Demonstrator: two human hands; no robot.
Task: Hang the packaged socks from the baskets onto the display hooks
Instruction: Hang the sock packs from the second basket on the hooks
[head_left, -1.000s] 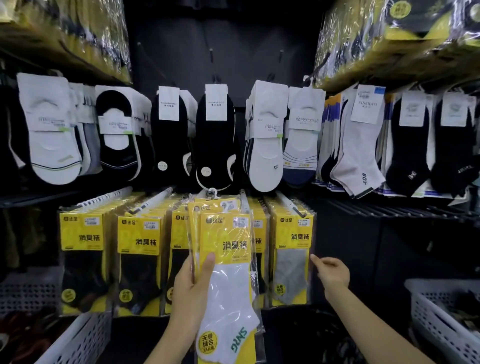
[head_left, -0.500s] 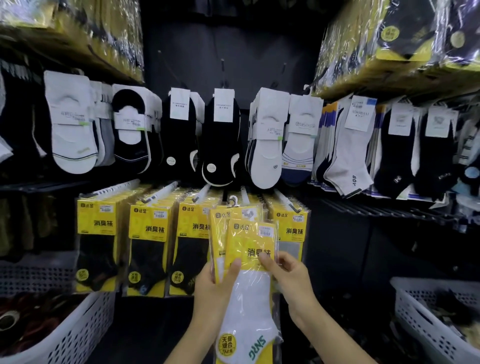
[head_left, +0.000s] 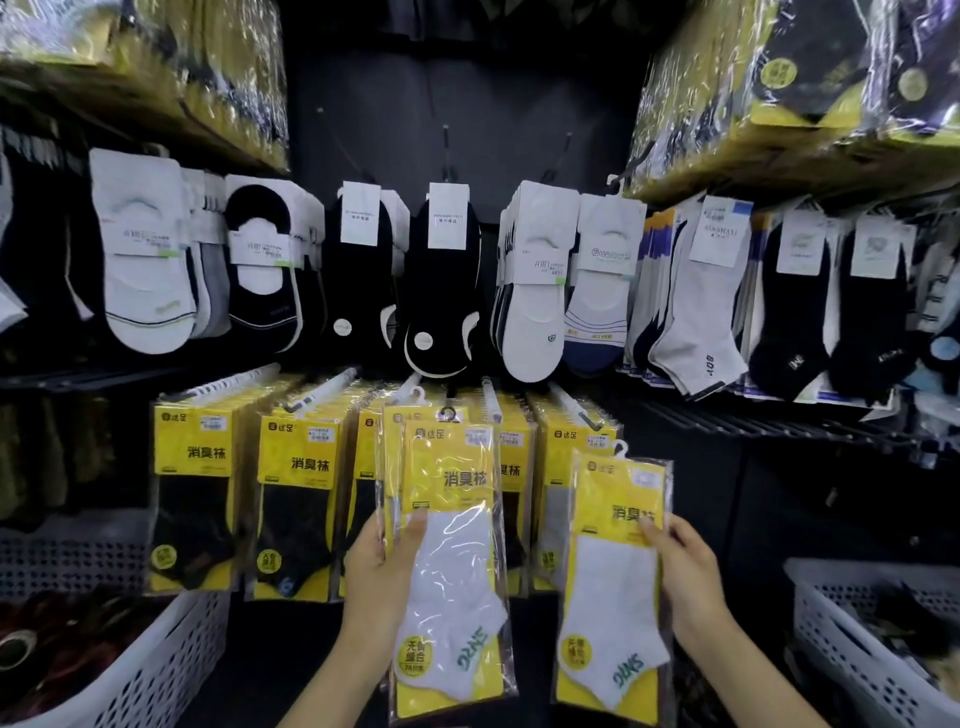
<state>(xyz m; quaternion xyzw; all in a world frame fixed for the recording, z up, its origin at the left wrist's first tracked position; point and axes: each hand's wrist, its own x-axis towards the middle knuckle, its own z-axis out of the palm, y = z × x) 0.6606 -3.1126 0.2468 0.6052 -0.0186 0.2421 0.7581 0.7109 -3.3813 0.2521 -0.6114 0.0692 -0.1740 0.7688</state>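
Dark panel wall behind, with the hung row (head_left: 296, 467) of yellow socks across the middle. Half a second back both hands were on one bundle (head_left: 452, 519); now the right hand (head_left: 685, 577) has peeled a pack (head_left: 613, 582) away, its fingers gripping the pack's edge, just off the row's right end. The left hand (head_left: 374, 582) keeps its fingers wrapped round the bundle in front of the row's middle. I judge the pack is ready for a hook (head_left: 569, 410); it isn't hung yet.
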